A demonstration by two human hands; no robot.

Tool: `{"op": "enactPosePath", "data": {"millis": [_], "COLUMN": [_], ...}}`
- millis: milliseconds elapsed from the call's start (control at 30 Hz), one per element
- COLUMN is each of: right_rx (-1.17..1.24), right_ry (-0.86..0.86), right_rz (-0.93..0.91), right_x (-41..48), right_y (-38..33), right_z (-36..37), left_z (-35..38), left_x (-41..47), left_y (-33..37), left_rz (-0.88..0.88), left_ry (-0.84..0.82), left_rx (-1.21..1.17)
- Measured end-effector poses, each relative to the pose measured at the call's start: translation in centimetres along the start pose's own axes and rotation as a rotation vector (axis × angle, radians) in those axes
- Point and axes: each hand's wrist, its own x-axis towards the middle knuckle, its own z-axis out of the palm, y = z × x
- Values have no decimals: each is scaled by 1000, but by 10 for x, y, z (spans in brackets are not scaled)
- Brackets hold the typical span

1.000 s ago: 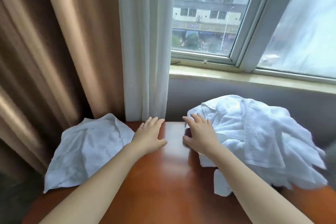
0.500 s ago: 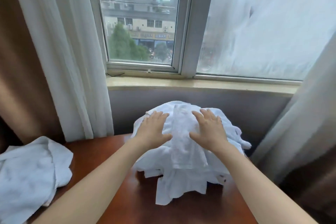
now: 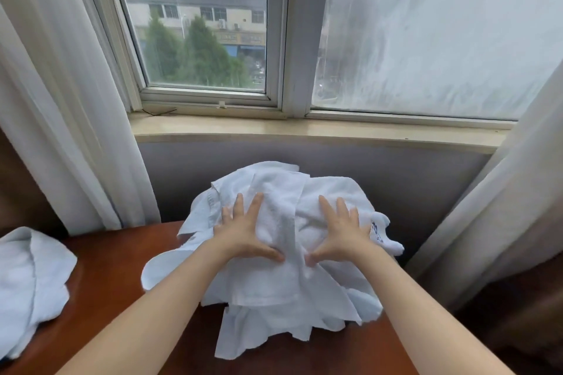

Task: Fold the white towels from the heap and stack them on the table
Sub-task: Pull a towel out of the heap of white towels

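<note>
Both hands lie flat, palms down on the heap (image 3: 289,289), fingers (image 3: 238,207) straight and spread, gripping nothing: the left hand (image 3: 243,231) and right hand (image 3: 342,231) press either side of the top towel (image 3: 283,216), thumbs nearly meeting. The heap sits on the counter (image 3: 122,268) under the window sill (image 3: 304,131). I'd judge this the picking-out step; next the fingers must pinch that one towel and lift it clear without dragging the rest. Another white towel (image 3: 27,277) lies well apart, leftward.
</note>
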Motion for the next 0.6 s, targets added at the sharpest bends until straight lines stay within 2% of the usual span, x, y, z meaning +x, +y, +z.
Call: {"op": "enactPosePath", "data": {"millis": [100,167,400,500,600], "right_rx": [26,-12,-91,-34,94], "right_ry": [-161,-186,101,237,301], "right_rz": [-14,-45,-154,-156,-101], "right_x": [13,18,34,34,29], "right_y": [6,9,16,10,2], "right_z": [10,15,27,23,14], "left_z": [0,-2,-6,-7,-6], "left_x": [10,16,27,20,11], "left_y": [-9,-12,-14,-12,-9], "left_rz": [-20,-15,20,29,70], "left_ry": [-141,-195,-142,-38,57], "left_rx": [-4,15,20,-21,-183]}}
